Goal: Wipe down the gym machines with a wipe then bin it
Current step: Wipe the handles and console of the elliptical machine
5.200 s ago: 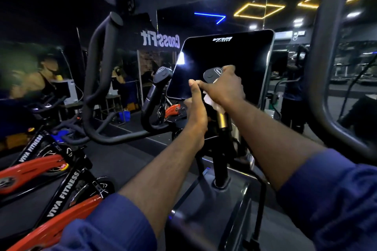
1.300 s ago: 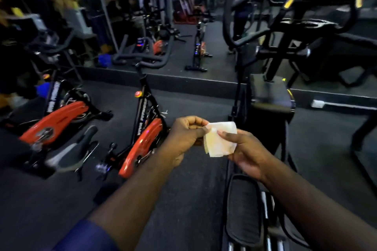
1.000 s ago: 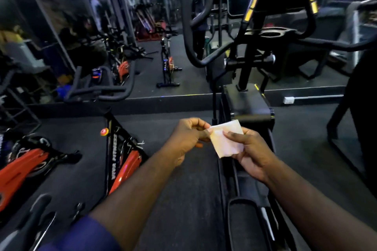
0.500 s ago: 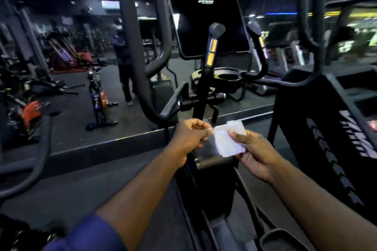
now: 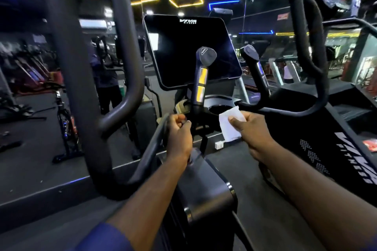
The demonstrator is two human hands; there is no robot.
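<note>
I face an elliptical machine with a dark console screen [image 5: 191,51] and two short upright grips; the left grip [image 5: 202,79] has yellow sensor strips. My right hand [image 5: 251,130] pinches a white folded wipe [image 5: 230,126] in front of the machine's cup-holder tray [image 5: 220,109]. My left hand [image 5: 179,134] is curled into a loose fist just left of the grip's base, apart from the wipe and holding nothing. A large looped moving handlebar [image 5: 87,79] rises at the left, another [image 5: 312,63] at the right.
A black machine with white lettering [image 5: 346,155] stands close on the right. Spin bikes [image 5: 65,126] line the raised floor to the left. A person [image 5: 106,79] appears in the mirror wall behind. The machine's grey housing [image 5: 204,187] sits below my arms.
My left hand has let go of the wipe and drawn away to the left; only my right hand holds it now. My view has tilted up and closer to the console.
</note>
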